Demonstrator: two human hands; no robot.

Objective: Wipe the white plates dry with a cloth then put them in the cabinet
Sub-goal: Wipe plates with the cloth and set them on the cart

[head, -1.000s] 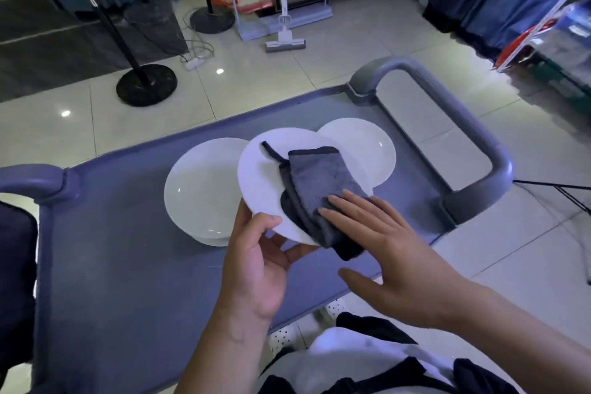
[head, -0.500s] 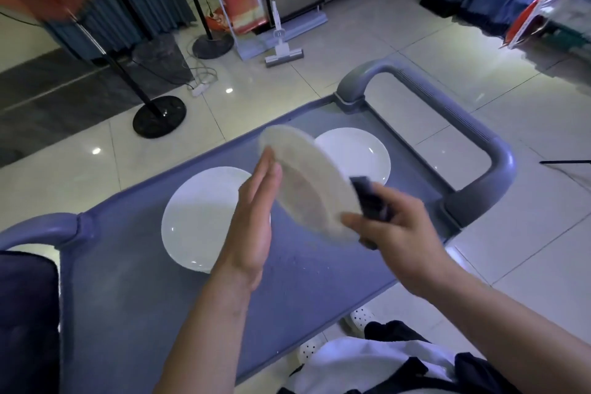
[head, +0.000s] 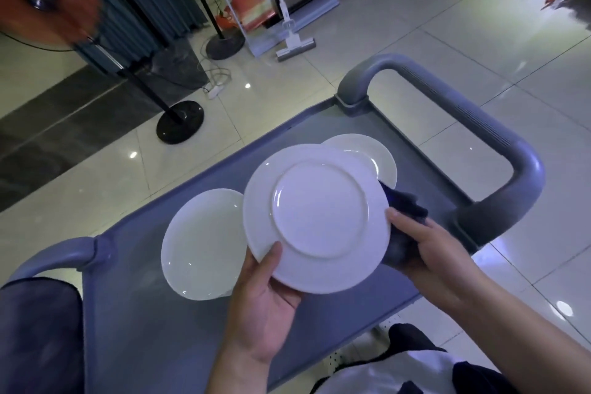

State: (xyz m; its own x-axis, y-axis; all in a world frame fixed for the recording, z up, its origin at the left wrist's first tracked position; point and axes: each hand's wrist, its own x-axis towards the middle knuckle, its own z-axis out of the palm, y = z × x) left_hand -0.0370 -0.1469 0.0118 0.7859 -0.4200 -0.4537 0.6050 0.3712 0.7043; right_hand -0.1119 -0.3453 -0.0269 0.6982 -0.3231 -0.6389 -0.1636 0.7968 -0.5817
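A white plate (head: 316, 217) is held above the cart with its underside and foot ring facing me. My left hand (head: 265, 301) grips its near rim, thumb on the underside. My right hand (head: 425, 253) holds the dark grey cloth (head: 404, 211) against the plate's right edge, thumb on the rim; most of the cloth is hidden behind the plate. Two more white plates lie on the cart top: one on the left (head: 201, 243) and one at the back right (head: 377, 153), partly hidden by the held plate.
The plates sit on a grey-blue cart (head: 160, 329) with a looped handle on the right (head: 499, 137) and another on the left (head: 57, 259). On the tiled floor beyond stand a fan on a black base (head: 180, 125), a second stand and a floor squeegee (head: 295, 48).
The held plate has been flipped over, from face up with the cloth on it to underside up. My right hand with the cloth has shifted to the plate's right edge.
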